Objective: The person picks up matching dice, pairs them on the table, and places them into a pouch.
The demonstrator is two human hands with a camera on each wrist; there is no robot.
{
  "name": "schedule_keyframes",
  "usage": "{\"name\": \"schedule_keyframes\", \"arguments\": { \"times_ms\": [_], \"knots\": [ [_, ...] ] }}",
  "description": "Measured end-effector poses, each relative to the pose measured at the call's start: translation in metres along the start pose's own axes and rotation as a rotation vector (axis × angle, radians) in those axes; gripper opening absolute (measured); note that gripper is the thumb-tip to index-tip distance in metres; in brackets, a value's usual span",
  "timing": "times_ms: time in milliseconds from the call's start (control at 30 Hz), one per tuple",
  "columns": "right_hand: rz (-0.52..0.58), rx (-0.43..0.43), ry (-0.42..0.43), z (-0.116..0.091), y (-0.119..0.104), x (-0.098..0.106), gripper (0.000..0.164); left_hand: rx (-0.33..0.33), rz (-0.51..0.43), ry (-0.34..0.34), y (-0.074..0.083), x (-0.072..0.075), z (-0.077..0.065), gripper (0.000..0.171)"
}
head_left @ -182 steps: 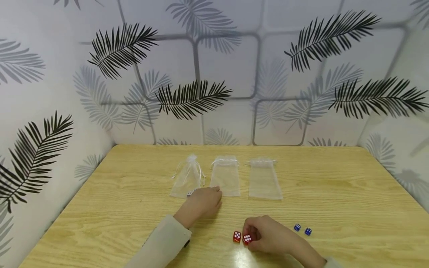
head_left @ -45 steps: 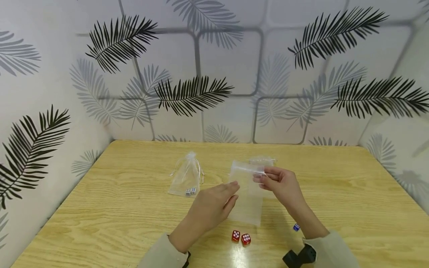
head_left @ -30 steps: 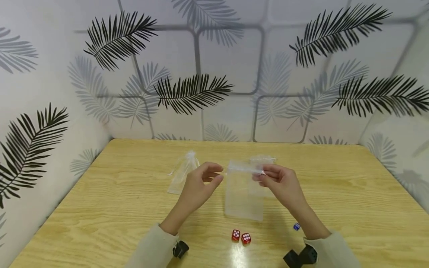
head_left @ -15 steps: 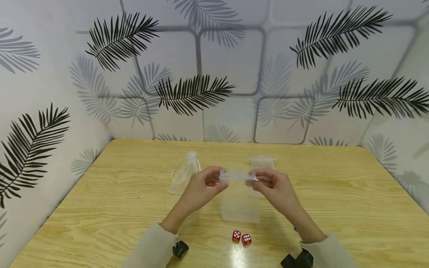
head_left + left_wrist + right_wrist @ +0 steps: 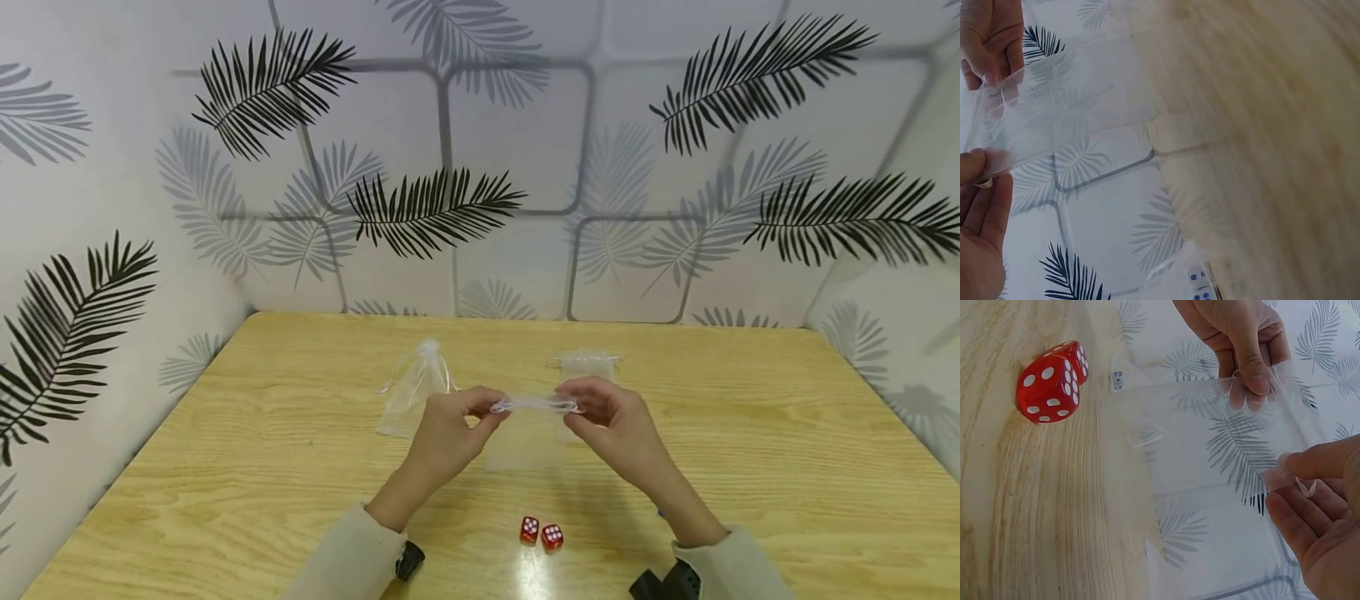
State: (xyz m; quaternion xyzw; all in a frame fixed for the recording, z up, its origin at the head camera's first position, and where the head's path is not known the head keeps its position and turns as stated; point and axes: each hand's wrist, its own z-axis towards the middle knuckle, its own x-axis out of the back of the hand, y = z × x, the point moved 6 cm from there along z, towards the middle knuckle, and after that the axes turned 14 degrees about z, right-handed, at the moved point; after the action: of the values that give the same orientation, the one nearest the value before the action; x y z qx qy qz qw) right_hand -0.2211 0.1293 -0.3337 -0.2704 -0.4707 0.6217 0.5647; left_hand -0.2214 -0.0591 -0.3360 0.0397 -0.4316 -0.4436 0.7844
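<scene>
A sheer white drawstring bag [image 5: 525,442] hangs flat between my hands above the table. My left hand [image 5: 447,429] pinches one top corner by the drawstring, thumb on the near side. The opposite top corner is pinched by my right hand [image 5: 618,429]. In the right wrist view the bag [image 5: 1179,437] is see-through and holds nothing visible. Two red dice with white dots, one [image 5: 529,529] beside the other [image 5: 552,536], lie on the table below it. Part of a blue die [image 5: 661,512] shows beside my right wrist.
At left lies a second sheer bag [image 5: 416,392] with its neck gathered; white dice [image 5: 1197,277] inside it show in the left wrist view. A third bag [image 5: 587,363], flat, lies behind my right hand. Beyond the wooden table [image 5: 225,433] stands a leaf-patterned backdrop [image 5: 510,275].
Six seconds ago my right hand was at the red dice and the bag lay flat. Since then it was lifted; my left hand took its other corner, and its top has tipped towards me.
</scene>
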Motion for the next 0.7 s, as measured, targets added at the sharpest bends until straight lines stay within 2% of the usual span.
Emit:
{"name": "schedule_keyframes", "arguments": {
  "times_ms": [100, 200, 367, 533, 700],
  "knots": [
    [-0.047, 0.056, -0.024, 0.0, -0.004, 0.0, 0.031, -0.083, 0.058, 0.036, 0.006, 0.001, -0.001, 0.011],
    [-0.054, 0.11, -0.062, -0.001, -0.008, -0.001, 0.035, -0.136, 0.093, 0.051, 0.012, 0.002, -0.001, 0.011],
    [-0.053, 0.187, -0.088, -0.002, -0.013, -0.003, 0.03, -0.169, 0.135, 0.071, 0.016, 0.003, -0.002, 0.012],
    [-0.115, 0.274, -0.076, -0.003, -0.019, -0.004, 0.017, -0.184, 0.152, 0.093, 0.018, 0.004, -0.002, 0.014],
    [-0.182, 0.336, -0.053, -0.004, -0.026, -0.004, 0.017, -0.226, 0.191, 0.105, 0.021, 0.003, -0.003, 0.014]
  ]
}}
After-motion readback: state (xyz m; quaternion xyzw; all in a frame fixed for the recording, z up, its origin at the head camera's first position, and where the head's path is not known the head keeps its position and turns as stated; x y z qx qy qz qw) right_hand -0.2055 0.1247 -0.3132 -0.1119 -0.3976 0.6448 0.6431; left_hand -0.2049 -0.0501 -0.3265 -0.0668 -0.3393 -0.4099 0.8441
